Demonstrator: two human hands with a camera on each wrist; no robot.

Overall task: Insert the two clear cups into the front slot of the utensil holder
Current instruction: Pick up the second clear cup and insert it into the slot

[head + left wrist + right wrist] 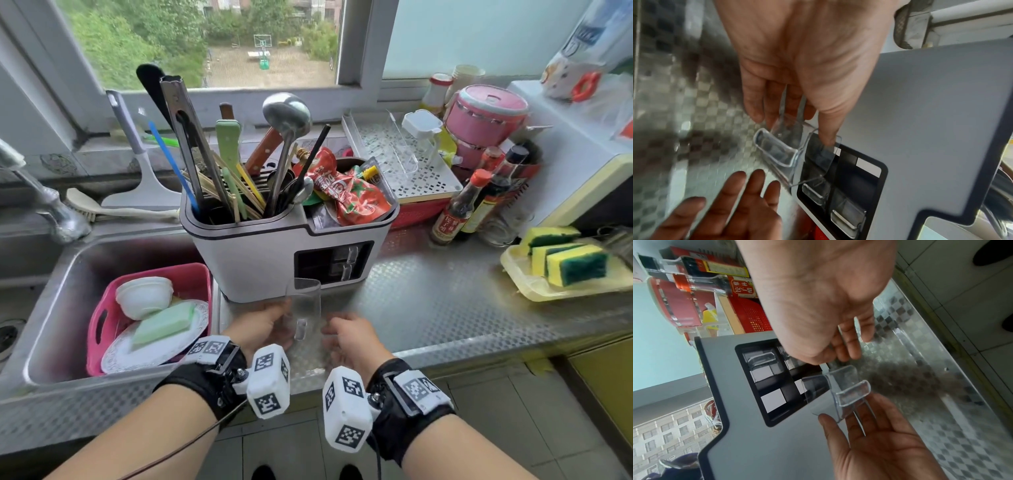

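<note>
A clear cup [303, 308] with a small tab handle [774, 149] hangs tilted just in front of the grey utensil holder [253, 253]. My left hand [274, 322] pinches it, thumb [827, 129] on its flat wall and fingers behind. The cup's rim points at the black-framed front slot [310, 262], close to the slot's left half. Two other clear cups [347, 263] sit in the slot's right half. My right hand [339, 329] hovers beside the cup with loose, straight fingers [748, 186] and holds nothing. In the right wrist view the cup [844, 391] rests on my left hand's fingers [869, 434].
A sink [65, 274] with a pink basket [102, 308] of dishes lies left of the holder. Sauce bottles [459, 209], a red basket [421, 212] and a tray of sponges [561, 263] stand to the right. The patterned steel counter [428, 301] ends just behind my wrists.
</note>
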